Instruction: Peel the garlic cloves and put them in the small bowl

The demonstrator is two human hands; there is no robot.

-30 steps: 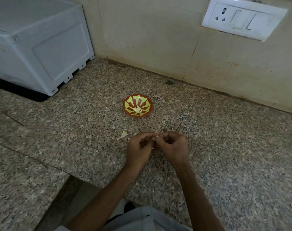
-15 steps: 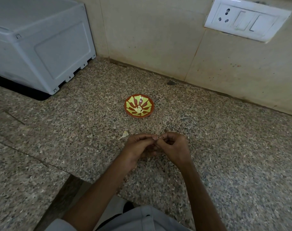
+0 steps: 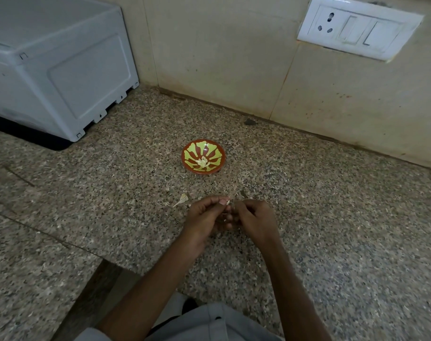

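Note:
A small red bowl (image 3: 203, 156) with a yellow-green pattern stands on the granite counter, holding pale peeled garlic cloves (image 3: 202, 162) at its centre. Nearer to me, my left hand (image 3: 204, 219) and my right hand (image 3: 255, 217) meet fingertip to fingertip just above the counter. Between them they pinch a small garlic clove (image 3: 228, 202), of which only a pale sliver shows. All fingers are curled inward around it. A piece of garlic skin (image 3: 183, 199) lies on the counter just left of my left hand.
A grey-white appliance box (image 3: 54, 62) sits at the back left. The tiled wall (image 3: 234, 57) rises behind the bowl, with a white switch and socket plate (image 3: 358, 27) on it. The counter edge (image 3: 86, 252) steps down at the lower left.
Both hands stay together on the clove, with only small finger shifts. The view has drifted slightly; the bowl and the skin piece have not moved.

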